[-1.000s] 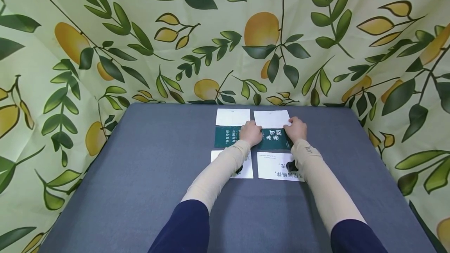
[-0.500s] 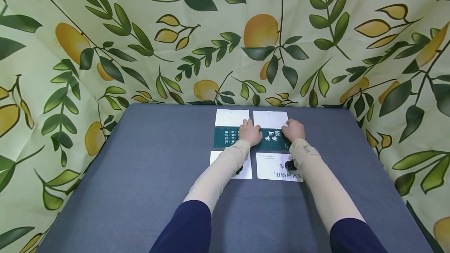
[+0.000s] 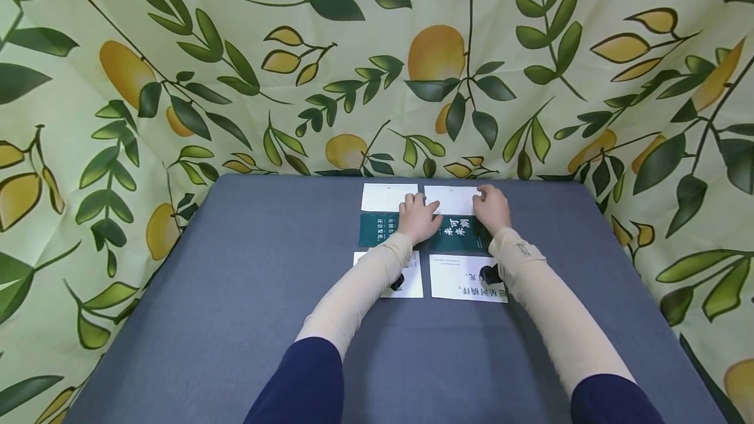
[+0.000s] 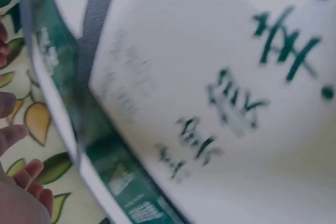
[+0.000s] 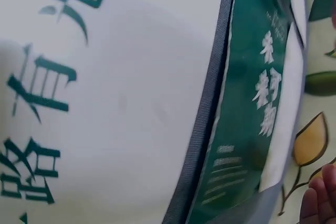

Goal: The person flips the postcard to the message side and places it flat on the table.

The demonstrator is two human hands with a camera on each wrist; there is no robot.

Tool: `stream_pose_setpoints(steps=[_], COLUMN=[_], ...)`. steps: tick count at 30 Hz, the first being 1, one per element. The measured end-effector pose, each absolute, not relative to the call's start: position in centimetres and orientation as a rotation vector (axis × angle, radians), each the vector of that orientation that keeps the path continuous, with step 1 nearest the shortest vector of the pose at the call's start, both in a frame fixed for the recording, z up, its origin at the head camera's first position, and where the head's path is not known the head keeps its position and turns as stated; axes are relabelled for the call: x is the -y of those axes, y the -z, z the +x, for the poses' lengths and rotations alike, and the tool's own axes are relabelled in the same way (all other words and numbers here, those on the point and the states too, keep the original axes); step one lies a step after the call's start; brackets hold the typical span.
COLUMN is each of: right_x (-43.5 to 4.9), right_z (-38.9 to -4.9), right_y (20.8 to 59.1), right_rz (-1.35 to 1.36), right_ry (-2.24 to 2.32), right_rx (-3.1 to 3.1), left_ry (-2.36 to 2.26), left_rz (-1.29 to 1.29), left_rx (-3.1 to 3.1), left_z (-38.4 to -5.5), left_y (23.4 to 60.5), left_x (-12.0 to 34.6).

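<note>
I'm likely squaring the right white card [image 3: 455,198] near the far edge of the worktop [image 3: 265,247]: left hand [image 3: 417,220] spread, right hand [image 3: 493,208] beside it (pinching? can't tell); next needs gentle nudging.

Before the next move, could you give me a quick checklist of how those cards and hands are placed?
1. Left rear white card and right rear white card side by side without overlapping: ok.
2. Left front white card and right front white card apart: ok, a narrow gap shows.
3. Green row separate from the right front white card: ok, a grey strip shows between.
4. Green row uncovered: not ok, the left hand's grip lies across its middle.
5. Green row made of two separate cards: cannot tell, that hand hides any join.
6. Right hand's grip pinching the right rear white card's edge: cannot tell.
</note>
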State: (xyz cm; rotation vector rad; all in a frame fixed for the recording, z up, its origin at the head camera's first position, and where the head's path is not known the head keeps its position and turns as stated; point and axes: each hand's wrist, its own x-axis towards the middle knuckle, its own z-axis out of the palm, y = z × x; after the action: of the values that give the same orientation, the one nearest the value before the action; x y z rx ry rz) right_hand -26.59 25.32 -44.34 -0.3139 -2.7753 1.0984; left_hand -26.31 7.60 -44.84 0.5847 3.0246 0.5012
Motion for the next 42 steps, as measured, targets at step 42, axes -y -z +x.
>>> stream_pose_setpoints(steps=[42], right_x=[-15.6], right_z=[-21.9], right_y=[44.3], right_rz=[-0.028], right_ry=[-1.608], right_rx=[3.053], left_ry=[-1.167], left_rz=[0.025], left_rx=[-2.787], left_z=[-22.3], left_y=[44.5], left_x=[3.0])
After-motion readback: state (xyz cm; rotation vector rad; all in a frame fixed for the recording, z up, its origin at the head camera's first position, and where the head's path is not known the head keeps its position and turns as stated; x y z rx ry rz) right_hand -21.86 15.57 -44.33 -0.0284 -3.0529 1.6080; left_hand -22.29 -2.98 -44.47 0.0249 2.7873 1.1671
